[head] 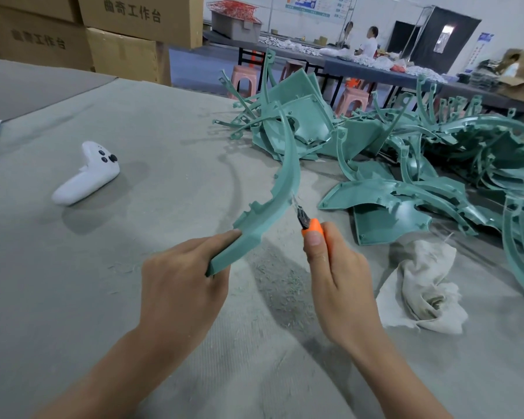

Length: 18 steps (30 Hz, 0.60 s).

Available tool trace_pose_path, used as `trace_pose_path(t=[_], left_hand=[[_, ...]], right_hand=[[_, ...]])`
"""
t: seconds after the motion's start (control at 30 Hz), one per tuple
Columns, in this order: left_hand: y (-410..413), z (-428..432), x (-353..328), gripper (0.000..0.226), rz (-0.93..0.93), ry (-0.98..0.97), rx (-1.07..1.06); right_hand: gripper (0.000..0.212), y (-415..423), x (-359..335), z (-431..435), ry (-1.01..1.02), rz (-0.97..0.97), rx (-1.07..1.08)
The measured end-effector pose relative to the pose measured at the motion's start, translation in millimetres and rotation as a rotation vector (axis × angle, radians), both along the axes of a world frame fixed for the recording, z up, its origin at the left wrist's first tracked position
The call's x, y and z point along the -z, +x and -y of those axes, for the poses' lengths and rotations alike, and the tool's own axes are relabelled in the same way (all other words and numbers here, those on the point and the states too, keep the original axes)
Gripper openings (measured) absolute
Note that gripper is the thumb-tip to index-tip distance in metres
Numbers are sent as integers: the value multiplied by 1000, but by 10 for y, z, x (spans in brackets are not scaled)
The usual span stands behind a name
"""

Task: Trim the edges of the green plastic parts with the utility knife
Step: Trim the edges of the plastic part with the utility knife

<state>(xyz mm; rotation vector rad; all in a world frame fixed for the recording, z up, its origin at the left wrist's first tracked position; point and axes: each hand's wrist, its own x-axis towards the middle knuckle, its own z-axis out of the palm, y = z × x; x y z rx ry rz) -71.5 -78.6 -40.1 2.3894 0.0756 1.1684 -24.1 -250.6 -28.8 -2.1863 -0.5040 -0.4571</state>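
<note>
My left hand [182,279] grips the near end of a long curved green plastic part [280,189], which arcs up and away over the grey table [103,267]. My right hand [342,276] holds an orange utility knife [313,228], thumb lying along its handle. The knife's blade tip touches the right edge of the curved part about midway along it. A large pile of green plastic parts [406,152] lies on the table to the right and behind.
A white game controller [87,173] lies at the left of the table. A crumpled pale cloth [424,285] sits right of my right hand. Cardboard boxes [118,40] stand at the back left. Green shavings are scattered under my hands. People sit at far tables.
</note>
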Motion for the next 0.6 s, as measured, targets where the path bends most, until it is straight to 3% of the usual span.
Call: trace_pose_path(t=[0.33, 0.47, 0.6], left_hand=[[-12, -11, -17, 34, 33, 23, 177], [11, 2, -13, 27, 84, 16, 104], [17, 9, -51, 31, 127, -41, 51]], right_hand=[[58, 253, -47, 187, 41, -15, 99], [57, 236, -67, 244, 155, 34, 44], [62, 131, -29, 145, 82, 101, -79]])
